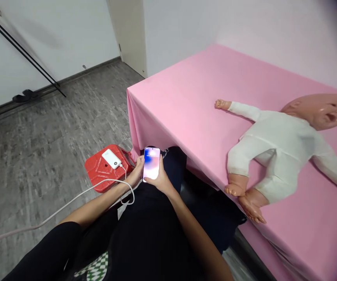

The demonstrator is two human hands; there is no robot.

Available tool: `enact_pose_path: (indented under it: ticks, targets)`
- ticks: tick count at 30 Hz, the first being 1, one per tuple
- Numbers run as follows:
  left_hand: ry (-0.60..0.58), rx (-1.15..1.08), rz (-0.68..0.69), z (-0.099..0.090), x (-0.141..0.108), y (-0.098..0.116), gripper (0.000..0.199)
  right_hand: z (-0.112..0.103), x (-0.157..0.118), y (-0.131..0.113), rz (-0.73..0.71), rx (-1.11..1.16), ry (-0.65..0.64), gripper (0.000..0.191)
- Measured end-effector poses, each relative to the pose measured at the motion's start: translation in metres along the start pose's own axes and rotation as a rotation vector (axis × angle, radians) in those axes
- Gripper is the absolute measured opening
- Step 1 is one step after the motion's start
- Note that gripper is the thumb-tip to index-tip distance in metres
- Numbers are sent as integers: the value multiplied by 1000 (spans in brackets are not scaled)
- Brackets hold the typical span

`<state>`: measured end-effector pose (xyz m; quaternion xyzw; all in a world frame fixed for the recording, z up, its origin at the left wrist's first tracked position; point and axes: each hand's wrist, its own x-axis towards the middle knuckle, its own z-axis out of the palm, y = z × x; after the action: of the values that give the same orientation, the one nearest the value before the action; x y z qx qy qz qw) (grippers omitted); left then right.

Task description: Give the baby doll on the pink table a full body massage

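A lit smartphone (151,164) is held upright over my lap, its bright screen facing me. Along its left edge, my left hand (137,171) grips it with the fingers mostly behind. My right hand (161,178) wraps the right side, and its thumb lies at the lower part of the screen. Left of my hands, a white power bank (111,159) rests on a red stool (96,166). From it a white cable (98,183) loops over my left forearm and runs off to the lower left.
On my right stands a table with a pink cloth (180,93). A baby doll (276,144) in a white suit lies on it. Dark shoes (25,95) and a black stand (25,54) are by the far left wall, near a door (130,35).
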<state>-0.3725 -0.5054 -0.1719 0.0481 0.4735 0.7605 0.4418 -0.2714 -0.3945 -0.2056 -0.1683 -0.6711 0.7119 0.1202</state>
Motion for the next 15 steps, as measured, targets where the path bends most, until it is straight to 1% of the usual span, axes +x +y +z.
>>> enact_pose_path:
  ticks: [2,5,7,11,13,15]
  targets:
    - [-41,20,10,3,-2,2,59,-2,-3,-3,-37,49,-56,133]
    - [-43,22,8,5,-3,4,63,-7,-7,-9,-88,120,-109,127]
    - [-39,16,6,6,-3,5,64,-9,-11,-13,-39,172,-127,130]
    - [-30,35,15,7,-2,5,58,-12,-18,-22,140,284,-178,137]
    - [-13,53,21,7,-2,4,54,-13,-20,-24,153,312,-179,138]
    - [-1,71,29,5,-1,2,52,-13,-22,-24,134,318,-169,138]
